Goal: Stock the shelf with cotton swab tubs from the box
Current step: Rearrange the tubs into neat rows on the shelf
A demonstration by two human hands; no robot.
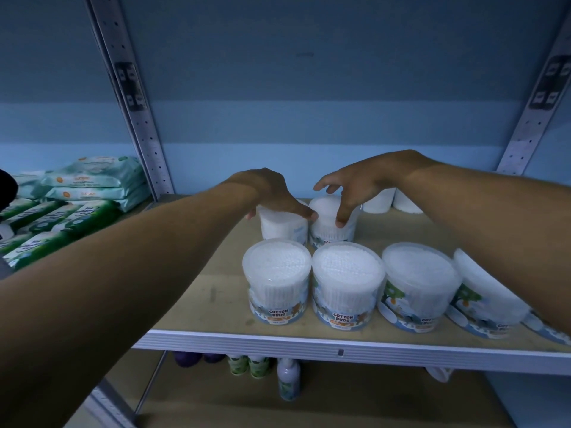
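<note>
Several clear round cotton swab tubs stand on the wooden shelf (197, 291). The front row has tubs at the left (276, 279), middle (347, 285) and right (420, 288). Behind them, my left hand (275, 196) grips a back-row tub (282, 228) from above, thumb and fingers curled round its lid. My right hand (355, 186) hovers over the neighbouring back tub (332, 225), fingers spread, one fingertip touching its side. More tubs (378, 200) stand at the back behind my right arm. The box is out of view.
Perforated metal uprights (136, 103) (534, 112) frame the bay. Packs of wipes (92, 180) and green packs (46, 223) fill the bay to the left. On the lower shelf stand small bottles (287, 381) and cans (247, 366). Bare board lies left of the tubs.
</note>
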